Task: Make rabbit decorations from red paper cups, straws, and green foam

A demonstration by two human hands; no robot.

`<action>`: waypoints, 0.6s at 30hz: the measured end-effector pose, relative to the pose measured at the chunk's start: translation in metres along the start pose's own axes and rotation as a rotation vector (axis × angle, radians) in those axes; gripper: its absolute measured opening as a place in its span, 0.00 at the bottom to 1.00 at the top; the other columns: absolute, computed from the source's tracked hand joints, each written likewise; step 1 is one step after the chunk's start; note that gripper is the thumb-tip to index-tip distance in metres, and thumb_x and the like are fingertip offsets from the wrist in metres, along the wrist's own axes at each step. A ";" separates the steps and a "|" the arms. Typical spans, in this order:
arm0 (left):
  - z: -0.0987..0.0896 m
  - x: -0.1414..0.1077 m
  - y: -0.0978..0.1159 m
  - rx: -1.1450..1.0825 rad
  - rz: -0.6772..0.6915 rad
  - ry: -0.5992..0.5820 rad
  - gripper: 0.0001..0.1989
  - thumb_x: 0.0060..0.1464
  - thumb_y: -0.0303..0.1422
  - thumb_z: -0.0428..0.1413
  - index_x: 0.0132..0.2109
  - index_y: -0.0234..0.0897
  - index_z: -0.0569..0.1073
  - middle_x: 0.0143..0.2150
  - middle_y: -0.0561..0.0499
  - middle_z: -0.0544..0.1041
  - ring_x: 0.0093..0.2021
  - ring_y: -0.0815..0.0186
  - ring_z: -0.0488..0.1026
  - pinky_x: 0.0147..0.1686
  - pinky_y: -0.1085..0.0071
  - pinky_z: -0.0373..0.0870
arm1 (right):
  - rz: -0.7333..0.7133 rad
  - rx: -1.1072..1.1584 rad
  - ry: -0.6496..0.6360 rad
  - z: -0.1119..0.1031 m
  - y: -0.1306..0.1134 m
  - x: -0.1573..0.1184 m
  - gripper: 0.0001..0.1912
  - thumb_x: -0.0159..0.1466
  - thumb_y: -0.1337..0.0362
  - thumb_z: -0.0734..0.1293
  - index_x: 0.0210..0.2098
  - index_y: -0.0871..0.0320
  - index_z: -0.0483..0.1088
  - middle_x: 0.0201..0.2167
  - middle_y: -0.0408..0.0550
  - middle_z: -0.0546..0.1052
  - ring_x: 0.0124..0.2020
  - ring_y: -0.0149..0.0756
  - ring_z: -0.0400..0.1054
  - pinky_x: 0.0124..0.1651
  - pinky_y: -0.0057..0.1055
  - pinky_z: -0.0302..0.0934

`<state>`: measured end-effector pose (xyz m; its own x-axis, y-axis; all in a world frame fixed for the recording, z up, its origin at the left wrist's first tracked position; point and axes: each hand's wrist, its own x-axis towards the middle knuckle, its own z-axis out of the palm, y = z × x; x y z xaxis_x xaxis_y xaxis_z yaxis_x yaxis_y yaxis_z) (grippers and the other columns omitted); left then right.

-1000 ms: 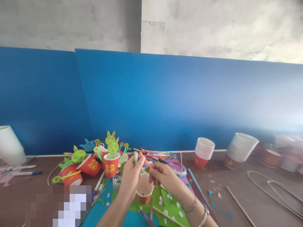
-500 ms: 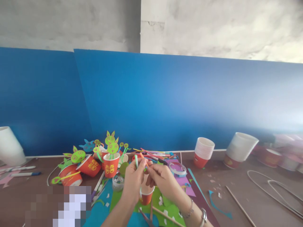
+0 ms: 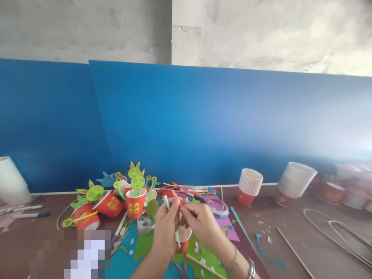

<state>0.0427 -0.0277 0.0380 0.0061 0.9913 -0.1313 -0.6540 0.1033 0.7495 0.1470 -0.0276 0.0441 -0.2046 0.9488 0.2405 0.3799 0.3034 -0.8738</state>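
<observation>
In the middle of the head view, my left hand (image 3: 166, 230) is closed round a pale green straw (image 3: 178, 237), whose top and lower end stick out past the fingers. An orange straw tip (image 3: 173, 192) rises between my two hands. My right hand (image 3: 200, 221) is closed in a pinch against the left fingertips; what lies between its fingers is hidden. Below them a red paper cup (image 3: 184, 245) stands upright, partly covered by the hands and the straw. Open scissors (image 3: 184, 267) and a wooden stick (image 3: 205, 266) lie just in front of the cup.
Red cups with green paper animal heads (image 3: 138, 181) stand and lie at the left. A tape roll (image 3: 145, 224) is by my left wrist. Beyond lie several straws and pens (image 3: 188, 188). Stacked cups (image 3: 250, 188), a wire loop (image 3: 328, 232) and coloured paper (image 3: 124, 267) occupy the table.
My left hand has turned slightly, and the green straw now shows its lower end below the fingers, in front of the cup. Both hands stay close together.
</observation>
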 end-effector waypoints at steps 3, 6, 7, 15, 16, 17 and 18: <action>0.001 -0.001 0.001 -0.002 0.005 0.012 0.22 0.32 0.43 0.69 0.32 0.33 0.74 0.26 0.51 0.77 0.26 0.67 0.73 0.21 0.76 0.63 | 0.002 0.020 0.019 0.002 -0.001 0.000 0.21 0.65 0.57 0.59 0.19 0.59 0.65 0.19 0.45 0.72 0.22 0.31 0.64 0.26 0.26 0.56; 0.001 0.000 0.002 0.004 0.016 -0.014 0.20 0.34 0.42 0.69 0.32 0.33 0.74 0.25 0.52 0.76 0.23 0.70 0.70 0.20 0.76 0.63 | 0.032 0.077 0.024 0.003 0.000 0.000 0.22 0.65 0.54 0.59 0.19 0.59 0.66 0.19 0.46 0.73 0.23 0.32 0.65 0.26 0.27 0.57; 0.001 0.000 0.003 0.009 0.017 -0.028 0.20 0.34 0.42 0.69 0.31 0.33 0.74 0.24 0.53 0.75 0.21 0.71 0.69 0.20 0.76 0.63 | 0.042 0.094 0.024 0.004 0.001 0.000 0.22 0.65 0.53 0.59 0.19 0.59 0.66 0.19 0.46 0.73 0.23 0.32 0.65 0.26 0.27 0.57; 0.002 -0.001 0.010 0.023 -0.007 -0.040 0.19 0.34 0.40 0.69 0.31 0.33 0.73 0.21 0.56 0.71 0.19 0.73 0.66 0.19 0.78 0.60 | 0.043 0.128 -0.001 0.002 0.004 0.002 0.22 0.64 0.51 0.60 0.22 0.60 0.70 0.20 0.47 0.74 0.23 0.33 0.67 0.27 0.27 0.59; 0.002 0.000 0.012 0.029 0.002 -0.032 0.20 0.35 0.41 0.68 0.32 0.33 0.73 0.18 0.58 0.68 0.18 0.74 0.63 0.18 0.79 0.58 | 0.039 0.126 -0.021 0.001 0.003 0.002 0.20 0.64 0.53 0.61 0.25 0.60 0.71 0.22 0.47 0.75 0.24 0.33 0.68 0.28 0.27 0.60; 0.001 0.001 0.013 0.040 0.019 -0.024 0.20 0.36 0.42 0.68 0.33 0.33 0.73 0.16 0.60 0.64 0.16 0.76 0.60 0.16 0.80 0.54 | 0.035 0.117 -0.037 0.000 0.003 0.002 0.18 0.64 0.54 0.61 0.27 0.59 0.72 0.23 0.47 0.76 0.25 0.33 0.68 0.29 0.27 0.61; 0.000 0.002 0.014 0.056 0.040 -0.021 0.20 0.38 0.43 0.67 0.33 0.33 0.73 0.14 0.63 0.59 0.14 0.78 0.55 0.15 0.81 0.50 | 0.032 0.100 -0.047 -0.001 0.002 0.002 0.17 0.64 0.55 0.61 0.29 0.59 0.73 0.23 0.46 0.76 0.26 0.34 0.69 0.29 0.27 0.61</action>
<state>0.0332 -0.0245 0.0482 -0.0031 0.9962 -0.0875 -0.6104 0.0674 0.7892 0.1488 -0.0252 0.0429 -0.2372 0.9520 0.1934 0.2958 0.2604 -0.9191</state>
